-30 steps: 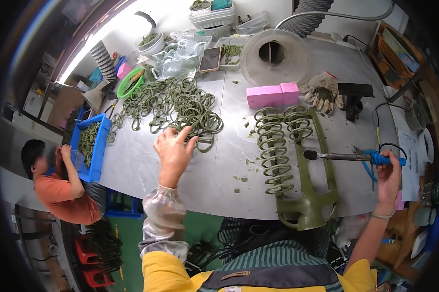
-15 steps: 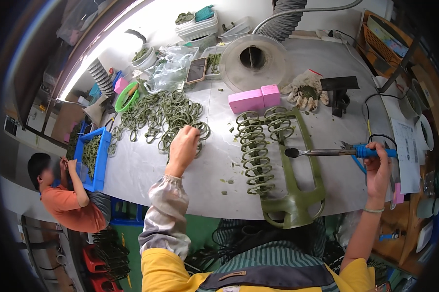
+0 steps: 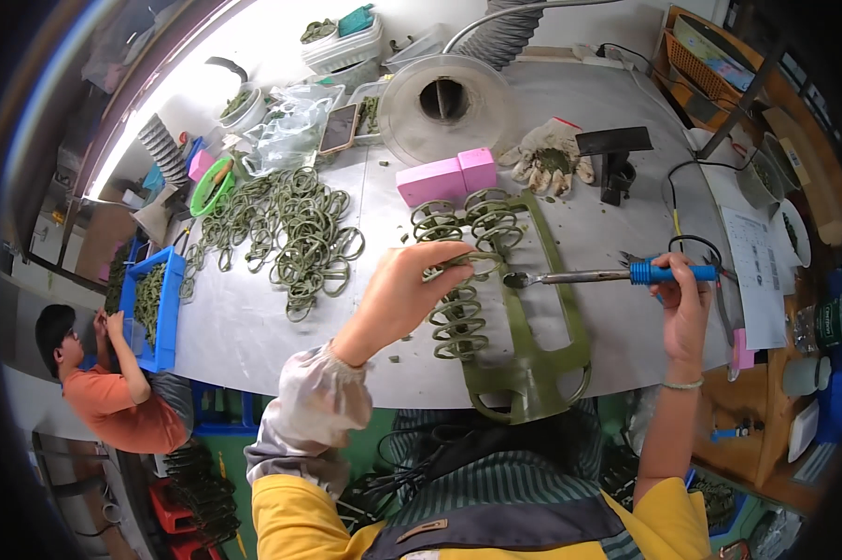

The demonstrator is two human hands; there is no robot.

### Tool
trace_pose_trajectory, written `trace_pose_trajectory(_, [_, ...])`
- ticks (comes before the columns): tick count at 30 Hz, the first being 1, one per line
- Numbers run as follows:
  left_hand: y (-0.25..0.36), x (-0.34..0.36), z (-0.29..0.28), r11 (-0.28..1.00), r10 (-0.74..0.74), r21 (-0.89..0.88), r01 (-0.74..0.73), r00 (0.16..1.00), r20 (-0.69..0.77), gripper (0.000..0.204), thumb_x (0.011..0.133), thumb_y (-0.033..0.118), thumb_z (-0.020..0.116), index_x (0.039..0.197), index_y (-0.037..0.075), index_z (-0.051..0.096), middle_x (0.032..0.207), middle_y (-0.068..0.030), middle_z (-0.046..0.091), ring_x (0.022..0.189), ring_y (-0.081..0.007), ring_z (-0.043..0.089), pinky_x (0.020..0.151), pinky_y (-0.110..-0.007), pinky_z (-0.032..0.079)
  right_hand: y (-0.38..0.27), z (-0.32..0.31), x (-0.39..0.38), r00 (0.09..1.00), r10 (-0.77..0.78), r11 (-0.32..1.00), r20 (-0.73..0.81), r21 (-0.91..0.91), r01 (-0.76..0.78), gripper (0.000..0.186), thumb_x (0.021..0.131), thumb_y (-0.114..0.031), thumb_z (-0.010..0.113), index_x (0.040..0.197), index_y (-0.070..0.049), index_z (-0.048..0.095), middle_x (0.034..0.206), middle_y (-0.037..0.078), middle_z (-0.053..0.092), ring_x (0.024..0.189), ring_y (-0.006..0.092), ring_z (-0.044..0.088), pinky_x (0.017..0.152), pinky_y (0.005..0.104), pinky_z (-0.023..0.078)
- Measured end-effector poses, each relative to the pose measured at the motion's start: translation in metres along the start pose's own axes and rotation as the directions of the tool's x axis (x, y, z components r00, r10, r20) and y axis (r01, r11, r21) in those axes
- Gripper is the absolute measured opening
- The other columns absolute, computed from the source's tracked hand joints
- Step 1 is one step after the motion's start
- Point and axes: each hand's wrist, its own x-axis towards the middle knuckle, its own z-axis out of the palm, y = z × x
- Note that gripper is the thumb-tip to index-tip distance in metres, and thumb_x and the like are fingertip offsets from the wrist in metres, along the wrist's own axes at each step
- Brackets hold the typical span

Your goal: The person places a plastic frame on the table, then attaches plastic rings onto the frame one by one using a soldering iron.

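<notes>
My left hand (image 3: 395, 294) pinches a thin green ring (image 3: 483, 265) between thumb and fingers, over the middle of a green wax-like frame (image 3: 526, 359). Rows of similar rings (image 3: 456, 327) stand stacked along the frame's left side and upper middle. My right hand (image 3: 682, 303) is wrapped round the blue handle of a soldering iron (image 3: 584, 276). Its dark, broad tip points left, close to the held ring; whether they touch I cannot tell. To the left lies a tangled heap of loose green rings (image 3: 295, 224).
Beyond the frame stand pink blocks (image 3: 430, 184), a round clear hood (image 3: 482, 103), a dirty glove (image 3: 552, 157) and a black stand (image 3: 615, 168). A phone (image 3: 339, 129) rests near plastic bags. At the far left a person in orange (image 3: 118, 401) works at a blue tray (image 3: 166, 317).
My left hand has moved right from the ring heap to the frame, now with a ring in its fingers. The iron has stayed over the frame. The whole view has shifted slightly.
</notes>
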Motion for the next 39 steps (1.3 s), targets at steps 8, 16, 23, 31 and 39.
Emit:
trace_pose_trajectory(8, [-0.017, 0.036, 0.043, 0.999, -0.037, -0.006, 0.037, 0.999, -0.003, 0.023, 0.084, 0.007, 0.071, 0.102, -0.001, 0.060, 0.084, -0.0092, 0.069, 0.075, -0.0157, 0.062, 0.073, -0.029, 0.050, 0.020, 0.004, 0.008, 0.999, 0.041, 0.997, -0.003, 0.072, -0.041, 0.016, 0.090, -0.018, 0.064, 0.091, -0.002, 0.066, 0.089, 0.007, 0.066, 0.069, 0.0123, 0.058, 0.066, 0.0253, 0.049])
trace_pose_trajectory(16, [-0.022, 0.045, 0.051, 0.999, -0.017, 0.046, 0.016, 0.999, 0.028, 0.023, 0.083, 0.008, 0.073, 0.101, 0.000, 0.062, 0.085, -0.0107, 0.070, 0.076, -0.0186, 0.066, 0.074, -0.030, 0.051, 0.039, 0.004, 0.015, 0.997, 0.080, 0.988, -0.010, 0.136, -0.078, 0.017, 0.090, -0.018, 0.064, 0.090, -0.002, 0.067, 0.087, 0.005, 0.067, 0.066, 0.0108, 0.059, 0.065, 0.0247, 0.050])
trace_pose_trajectory(23, [-0.023, 0.046, 0.050, 0.998, -0.013, 0.064, 0.010, 0.999, 0.043, 0.024, 0.083, 0.008, 0.073, 0.103, -0.001, 0.062, 0.087, -0.0116, 0.071, 0.079, -0.0210, 0.068, 0.076, -0.031, 0.052, 0.045, 0.008, 0.016, 0.995, 0.102, 0.983, 0.003, 0.153, -0.101, 0.020, 0.092, -0.019, 0.062, 0.089, 0.000, 0.068, 0.084, 0.005, 0.067, 0.065, 0.0096, 0.060, 0.064, 0.0238, 0.051])
trace_pose_trajectory(31, [-0.026, 0.049, 0.049, 0.997, -0.040, 0.071, 0.034, 0.996, 0.084, 0.024, 0.083, 0.008, 0.073, 0.102, -0.001, 0.062, 0.087, -0.0119, 0.070, 0.080, -0.0215, 0.068, 0.076, -0.032, 0.052, 0.031, 0.009, 0.015, 0.999, 0.039, 0.992, 0.000, 0.121, -0.039, 0.018, 0.091, -0.018, 0.062, 0.089, -0.001, 0.068, 0.084, 0.006, 0.067, 0.065, 0.0109, 0.060, 0.064, 0.0242, 0.050])
trace_pose_trajectory(39, [-0.032, 0.044, 0.045, 0.997, 0.026, 0.068, -0.031, 0.997, 0.074, 0.025, 0.084, 0.010, 0.073, 0.104, -0.001, 0.062, 0.091, -0.0130, 0.069, 0.083, -0.0210, 0.068, 0.075, -0.032, 0.052, 0.003, -0.003, 0.006, 0.999, 0.011, 0.999, -0.030, 0.052, -0.010, 0.018, 0.090, -0.018, 0.063, 0.089, -0.001, 0.065, 0.086, 0.008, 0.066, 0.065, 0.0120, 0.058, 0.062, 0.0247, 0.048])
